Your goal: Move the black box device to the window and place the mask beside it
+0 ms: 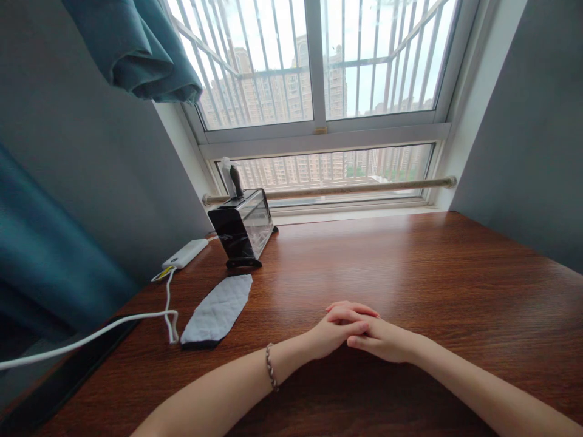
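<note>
My left hand point(328, 335) and my right hand point(387, 340) are clasped together over the brown wooden desk point(410, 261). Their fingers are interlaced, with both thumbs on the near side. Between the palms nothing shows, though the inner side is hidden. A braided bracelet point(272, 367) circles my left wrist. Left of the hands, apart from them, lies a pale grey quilted cloth pad point(217, 309) with a dark edge. Behind that stands a clear box with black ends point(232, 233), with white tissue and a black handle-like piece at its top.
A white rectangular device point(186, 254) lies at the desk's left edge. From there a white cable point(91, 335) loops out to the left. A barred window point(319, 60) with a horizontal rail point(346, 189) is beyond the desk. A blue curtain point(141, 54) hangs at upper left.
</note>
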`<control>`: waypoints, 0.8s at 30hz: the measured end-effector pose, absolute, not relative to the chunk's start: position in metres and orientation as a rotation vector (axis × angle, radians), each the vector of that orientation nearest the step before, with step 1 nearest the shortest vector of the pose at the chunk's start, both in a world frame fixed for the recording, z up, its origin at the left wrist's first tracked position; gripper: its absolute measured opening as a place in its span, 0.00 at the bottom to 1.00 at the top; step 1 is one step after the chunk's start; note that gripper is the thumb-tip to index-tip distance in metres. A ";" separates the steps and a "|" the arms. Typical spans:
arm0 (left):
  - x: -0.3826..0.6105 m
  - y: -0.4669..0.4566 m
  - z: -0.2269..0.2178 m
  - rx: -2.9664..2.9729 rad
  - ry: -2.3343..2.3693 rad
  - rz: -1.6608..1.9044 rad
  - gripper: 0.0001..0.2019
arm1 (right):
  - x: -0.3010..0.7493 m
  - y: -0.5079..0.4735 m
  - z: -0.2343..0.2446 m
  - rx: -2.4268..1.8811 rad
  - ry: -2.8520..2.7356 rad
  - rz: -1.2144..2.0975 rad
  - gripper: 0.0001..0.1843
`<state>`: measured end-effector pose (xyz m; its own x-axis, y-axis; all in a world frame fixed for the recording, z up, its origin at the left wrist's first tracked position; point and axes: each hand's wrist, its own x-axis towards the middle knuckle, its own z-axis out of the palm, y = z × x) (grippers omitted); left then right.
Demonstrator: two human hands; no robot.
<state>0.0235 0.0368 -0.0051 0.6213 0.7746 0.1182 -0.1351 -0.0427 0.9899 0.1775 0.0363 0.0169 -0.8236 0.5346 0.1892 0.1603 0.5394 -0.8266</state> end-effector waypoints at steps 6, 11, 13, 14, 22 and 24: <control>0.024 0.036 -0.002 1.433 0.578 0.806 0.12 | 0.178 0.036 0.017 -0.567 -2.356 1.207 0.20; 0.025 0.034 0.001 1.422 0.586 0.816 0.11 | 0.179 0.035 0.018 -0.569 -2.356 1.206 0.20; 0.024 0.034 0.001 1.415 0.584 0.819 0.11 | 0.179 0.036 0.018 -0.572 -2.357 1.208 0.20; 0.024 0.034 0.001 1.413 0.583 0.819 0.11 | 0.179 0.036 0.018 -0.572 -2.356 1.209 0.20; 0.023 0.035 -0.003 1.414 0.584 0.806 0.12 | 0.178 0.036 0.017 -0.560 -2.355 1.210 0.20; 0.023 0.036 -0.003 1.416 0.585 0.806 0.12 | 0.178 0.036 0.016 -0.560 -2.355 1.210 0.20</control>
<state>0.0233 0.0359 -0.0034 0.6162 0.7802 0.1078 -0.1385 -0.0274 0.9900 0.1781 0.0362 0.0165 -0.8251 0.5321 0.1902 0.1552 0.5371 -0.8292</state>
